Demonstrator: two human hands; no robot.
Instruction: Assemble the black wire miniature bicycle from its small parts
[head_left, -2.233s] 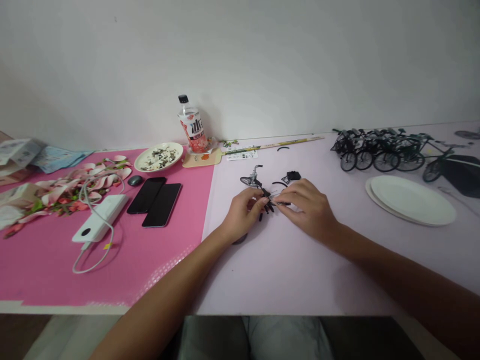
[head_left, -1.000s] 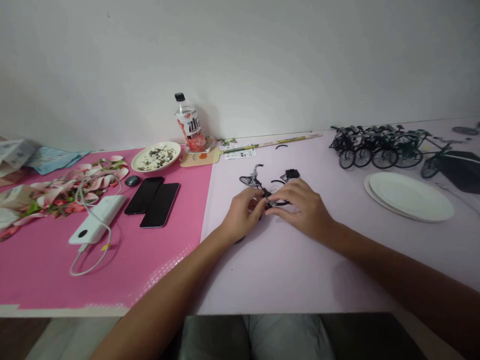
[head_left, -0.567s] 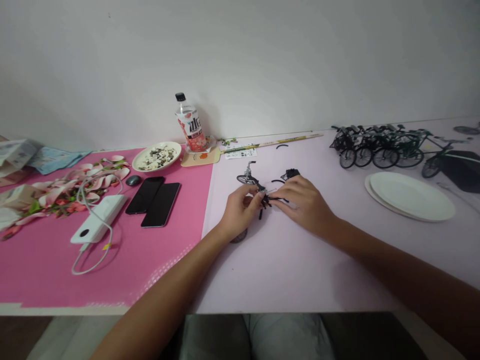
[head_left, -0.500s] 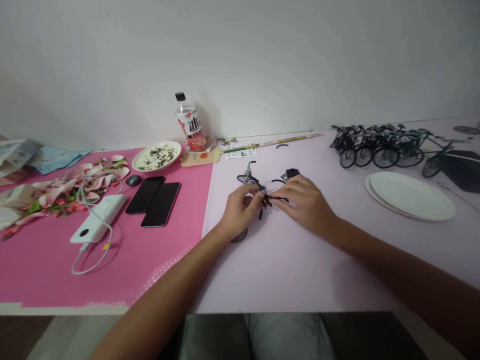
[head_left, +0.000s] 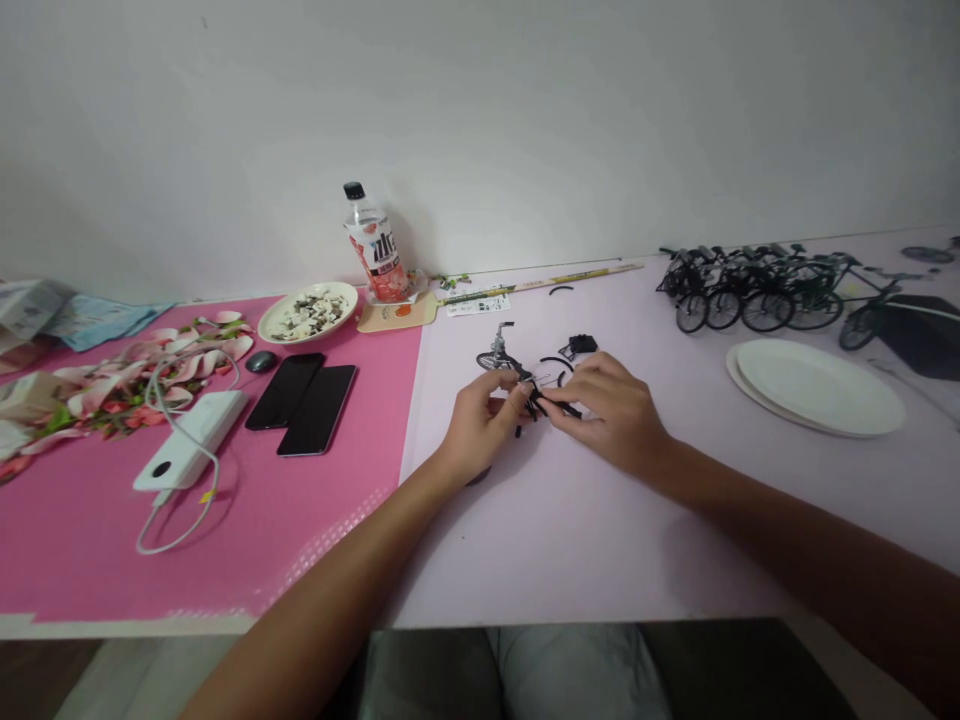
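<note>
Between my two hands is a small black model bicycle frame, partly covered by fingers. My left hand is closed, pinching it from the left. My right hand closes on its right end with thumb and fingertips. Just behind my left hand lie a model wheel and silver handlebar part. Another wheel pokes out from under my left wrist. Thin curved black strips and a small black basket-like part lie beyond my right fingers.
Assembled model bicycles stand in a row at the back right, behind white oval plates. On the left are two phones, a white power bank, artificial petals, a bowl of small parts and a bottle.
My right hand has shifted slightly, uncovering more of the small black basket-like part and a curved strip. My left hand keeps its pinch. The whole view has tilted a little.
</note>
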